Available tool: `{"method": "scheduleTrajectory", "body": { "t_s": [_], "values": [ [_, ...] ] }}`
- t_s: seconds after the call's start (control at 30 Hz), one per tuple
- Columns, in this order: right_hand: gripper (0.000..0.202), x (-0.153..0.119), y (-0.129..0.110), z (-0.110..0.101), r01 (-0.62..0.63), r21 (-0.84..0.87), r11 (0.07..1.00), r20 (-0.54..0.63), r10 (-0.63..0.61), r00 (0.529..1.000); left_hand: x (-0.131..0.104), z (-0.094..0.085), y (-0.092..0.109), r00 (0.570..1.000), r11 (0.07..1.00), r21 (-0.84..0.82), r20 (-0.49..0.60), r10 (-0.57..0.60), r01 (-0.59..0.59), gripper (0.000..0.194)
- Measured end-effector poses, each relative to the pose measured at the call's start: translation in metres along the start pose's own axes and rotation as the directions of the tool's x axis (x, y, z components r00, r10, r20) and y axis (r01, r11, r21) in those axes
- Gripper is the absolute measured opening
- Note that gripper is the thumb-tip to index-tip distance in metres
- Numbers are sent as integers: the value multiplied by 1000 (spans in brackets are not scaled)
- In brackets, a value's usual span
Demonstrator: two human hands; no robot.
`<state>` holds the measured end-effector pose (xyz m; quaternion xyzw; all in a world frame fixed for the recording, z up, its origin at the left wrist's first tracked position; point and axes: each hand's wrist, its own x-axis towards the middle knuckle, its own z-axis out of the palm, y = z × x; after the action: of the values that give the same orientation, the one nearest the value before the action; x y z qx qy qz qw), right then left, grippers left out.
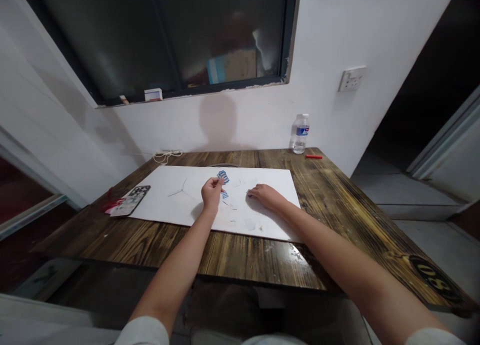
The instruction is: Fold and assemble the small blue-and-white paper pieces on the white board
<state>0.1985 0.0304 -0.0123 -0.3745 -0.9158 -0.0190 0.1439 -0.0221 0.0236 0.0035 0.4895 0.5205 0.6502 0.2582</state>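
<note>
Two bare hands, a left hand (212,193) and a right hand (264,196), over one rectangular white sheet (150,210) laid on one desk of dark-brown grained wood (337,200). Left hand: thumb and forefinger pinched together on one small flat blue-and-white barred piece (223,176), held above the sheet's middle, towards its far edge. One smaller blue-and-white barred piece (224,195), just beside the left fingers, nearer the sheet's near edge than the first. Right hand: near the sheet's right edge, fingertips bunched at one tiny dark-blue bit (249,194); cannot tell whether they grip it or only touch it. One thin grey three-armed figure (182,189), on the sheet's left half; cannot tell whether drawn or laid there. One flat grey tray with dark round spots (131,201), overlapping the sheet's left edge; one tangled red item (112,203), just beside it. One loosely coiled white cable (167,156), desk's far left corner. One clear plastic bottle with blue label (301,134), upright, near the far right corner; one slim red stick (314,156), lying just beside it.
</note>
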Motion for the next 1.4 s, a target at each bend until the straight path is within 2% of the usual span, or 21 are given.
{"method": "scheduleTrajectory", "body": {
  "t_s": [0.23,0.57,0.9,1.23,1.4],
  "values": [
    [19,0,-5,-1,39,-110,993,29,-36,999,1,0,-1,1000,1000,8,9,-3,2,32],
    [27,-2,-7,4,51,-78,996,-45,-54,997,-1,1,2,1000,1000,7,9,-24,24,30],
    [23,-2,-4,6,16,-71,997,-65,-21,998,1,0,-1,1000,1000,0,16,-21,21,29],
    [18,-5,0,8,-79,-7,997,-257,75,963,0,1,0,999,999,22,28,-44,44,30],
    [14,-3,4,13,4,122,993,-369,42,929,1,1,-3,995,996,45,69,-76,73,31]
  ]
}}
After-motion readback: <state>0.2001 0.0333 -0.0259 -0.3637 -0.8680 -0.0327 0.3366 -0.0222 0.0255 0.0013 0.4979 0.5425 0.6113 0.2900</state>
